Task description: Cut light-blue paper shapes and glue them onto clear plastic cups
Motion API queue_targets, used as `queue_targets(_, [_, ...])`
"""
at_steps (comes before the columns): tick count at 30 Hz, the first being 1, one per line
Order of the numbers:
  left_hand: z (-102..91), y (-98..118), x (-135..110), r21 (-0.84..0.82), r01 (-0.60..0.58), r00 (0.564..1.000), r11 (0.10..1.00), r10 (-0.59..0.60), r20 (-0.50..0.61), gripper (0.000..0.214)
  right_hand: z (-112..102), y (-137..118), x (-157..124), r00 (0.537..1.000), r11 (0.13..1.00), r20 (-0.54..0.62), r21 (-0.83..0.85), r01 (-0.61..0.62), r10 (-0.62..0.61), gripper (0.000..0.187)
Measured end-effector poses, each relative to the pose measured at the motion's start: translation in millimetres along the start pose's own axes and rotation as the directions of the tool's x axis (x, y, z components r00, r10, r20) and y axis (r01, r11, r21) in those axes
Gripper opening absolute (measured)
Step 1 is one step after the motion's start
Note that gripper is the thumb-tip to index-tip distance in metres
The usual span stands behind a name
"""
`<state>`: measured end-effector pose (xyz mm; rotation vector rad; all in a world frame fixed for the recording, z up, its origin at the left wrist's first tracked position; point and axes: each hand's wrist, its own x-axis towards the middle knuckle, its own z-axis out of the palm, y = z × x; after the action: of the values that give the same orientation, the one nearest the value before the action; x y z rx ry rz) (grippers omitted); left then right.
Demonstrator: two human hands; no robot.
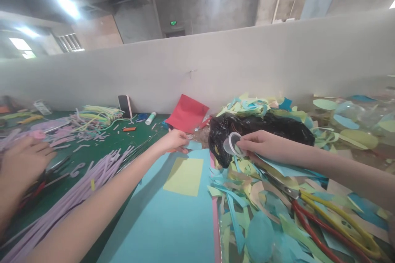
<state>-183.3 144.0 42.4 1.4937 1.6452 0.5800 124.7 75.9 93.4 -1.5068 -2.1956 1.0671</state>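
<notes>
My left hand [173,140] reaches across the table, fingers closed on the far edge of a large light-blue paper sheet [173,218]. A yellow-green paper rectangle [184,176] lies on that sheet. My right hand [258,145] pinches a clear roll of tape [231,144] just in front of a black plastic bag [256,128]. Below my right arm lies a heap of paper scraps [247,197] in blue, yellow and green.
Red and yellow scissors [327,222] lie in the scraps at right. A red paper [187,112], a glue stick [150,118] and a phone [124,106] stand near the grey partition [197,70]. Purple pipe cleaners [77,193] cover the green mat. Another person's hand [18,164] works at left.
</notes>
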Motion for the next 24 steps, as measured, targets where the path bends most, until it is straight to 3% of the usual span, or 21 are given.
queue_targets(6, [20.4,3.6,18.4,-0.03,0.005,1.0,1.0,-0.005,0.003,0.012,-3.5,9.0,-1.6,1.0,0.998,0.018,0.052,-0.018,0.017,0.045])
queue_targets(12, [45.6,11.8,21.2,-0.212,0.014,1.0,0.977,-0.007,0.031,0.012,-6.8,12.5,-9.7,0.999,0.999,0.006,0.019,-0.034,0.034,0.045])
queue_targets(24, [60.7,16.0,36.0,-0.468,0.053,0.999,0.882,-0.05,0.02,0.01,-9.2,10.7,-16.8,0.998,0.998,-0.01,0.004,-0.068,0.068,0.045])
